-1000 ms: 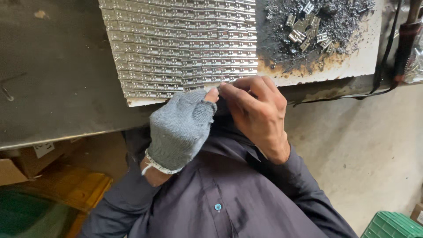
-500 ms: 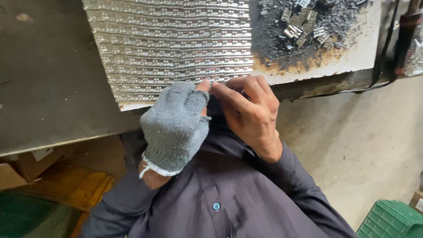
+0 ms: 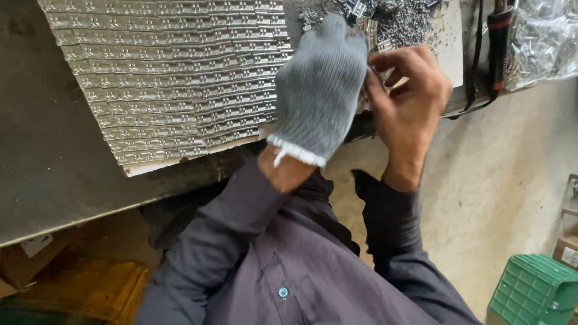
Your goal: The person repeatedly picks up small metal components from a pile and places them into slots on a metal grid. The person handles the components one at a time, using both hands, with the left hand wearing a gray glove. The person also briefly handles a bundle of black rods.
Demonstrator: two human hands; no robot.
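Your left hand [image 3: 319, 84], in a grey knit glove with a white cuff, was raised over the near edge of the tabletop [image 3: 36, 156], its back turned to the camera and its fingers curled under, so I could not tell whether that grip was wide, narrow or holding anything. Your bare right hand [image 3: 409, 96] sat just beside it at 3 o'clock, fingertips pinched narrow and pressed toward the glove; something small and pale seemed to be caught between them, though the blur left that unsure.

The rows of small silvery metal pieces [image 3: 174, 72] lay in overlapping lines on a pale board [image 3: 141, 168] at 9 o'clock from your gloved hand, touching one another and running up to the top of the view. At 12 o'clock from your hands was a heap of dark metal filings with loose parts [image 3: 397, 15], partly hidden behind the glove.

At 2 o'clock a black-and-red handled tool [image 3: 498, 42] hung off the tabletop edge, with a clear bag of metal bits [image 3: 542, 42] just beside it. A green plastic crate [image 3: 533, 292] stood on the floor at 5 o'clock, well apart from your dark shirt sleeves [image 3: 385, 222].
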